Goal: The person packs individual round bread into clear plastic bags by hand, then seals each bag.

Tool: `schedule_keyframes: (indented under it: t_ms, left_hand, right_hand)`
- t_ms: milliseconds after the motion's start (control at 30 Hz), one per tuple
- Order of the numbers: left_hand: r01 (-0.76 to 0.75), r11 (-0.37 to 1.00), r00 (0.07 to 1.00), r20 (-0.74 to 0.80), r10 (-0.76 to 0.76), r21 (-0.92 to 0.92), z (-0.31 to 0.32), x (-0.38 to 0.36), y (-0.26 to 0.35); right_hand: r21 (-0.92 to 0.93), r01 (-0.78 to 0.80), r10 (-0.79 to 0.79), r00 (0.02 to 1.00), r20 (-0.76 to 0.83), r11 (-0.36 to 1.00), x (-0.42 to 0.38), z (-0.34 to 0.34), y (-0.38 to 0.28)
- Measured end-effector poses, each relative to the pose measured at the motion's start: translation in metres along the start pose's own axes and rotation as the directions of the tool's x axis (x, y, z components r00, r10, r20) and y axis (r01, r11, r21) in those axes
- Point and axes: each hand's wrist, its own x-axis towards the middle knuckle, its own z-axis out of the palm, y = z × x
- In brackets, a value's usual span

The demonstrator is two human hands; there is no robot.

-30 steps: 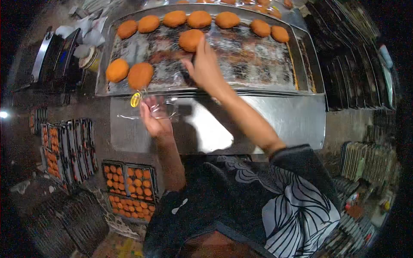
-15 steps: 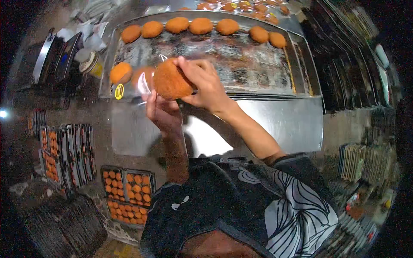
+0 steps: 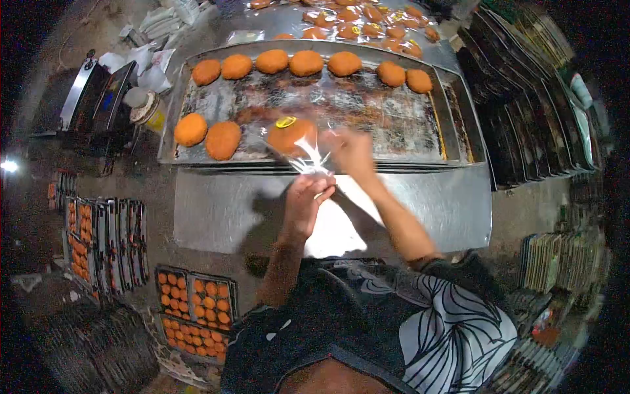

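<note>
A round orange-brown bun [image 3: 287, 139] sits inside a clear plastic bag [image 3: 307, 146] with a yellow label [image 3: 286, 122]. The bag is over the front part of a metal baking tray [image 3: 367, 163]. My left hand [image 3: 307, 202] pinches the bag's gathered mouth just in front of the tray. Beside the bag, my right hand [image 3: 353, 154] is smeared by motion, so its fingers cannot be made out. Two bare buns, one of them a bun [image 3: 223, 140] nearest the bag, lie at the tray's left, with a row of several buns [image 3: 306, 63] along its back.
Behind the tray lie several bagged buns [image 3: 374, 29]. A steel table [image 3: 446, 203] extends toward me. Stacked dark trays [image 3: 525, 98] stand at right. A lidded jar [image 3: 144, 108] is left of the tray, and trays of buns [image 3: 195, 295] are lower left.
The bun is now inside the bag, label facing up. My left hand moved right and down to the bag's mouth; my right hand let go of the bun and moved right.
</note>
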Motion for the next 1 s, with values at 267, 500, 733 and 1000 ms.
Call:
schedule_keyframes:
  t_ms: [267, 500, 733, 1000]
  left_hand:
    - [-0.168, 0.978, 0.886, -0.416, 0.203, 0.120, -0.164, -0.061, 0.012]
    - [-0.195, 0.981, 0.821, -0.545, 0.171, 0.015, -0.310, -0.154, 0.004]
    - [0.042, 0.982, 0.625, -0.771, 0.120, 0.187, -0.296, -0.175, 0.038]
    - [-0.022, 0.975, 0.606, -0.773, 0.188, 0.219, -0.318, -0.149, 0.068]
  right_hand:
    - [-0.477, 0.398, -0.453, 0.891, 0.001, 0.783, 0.176, 0.075, -0.017]
    - [-0.597, 0.541, -0.226, 0.823, 0.522, 0.592, 0.262, 0.313, -0.027]
    - [-0.788, 0.466, -0.157, 0.883, 0.442, 0.403, 0.234, 0.233, 0.078]
    - [-0.683, 0.406, 0.219, 0.740, 0.635, 0.607, 0.172, 0.204, -0.039]
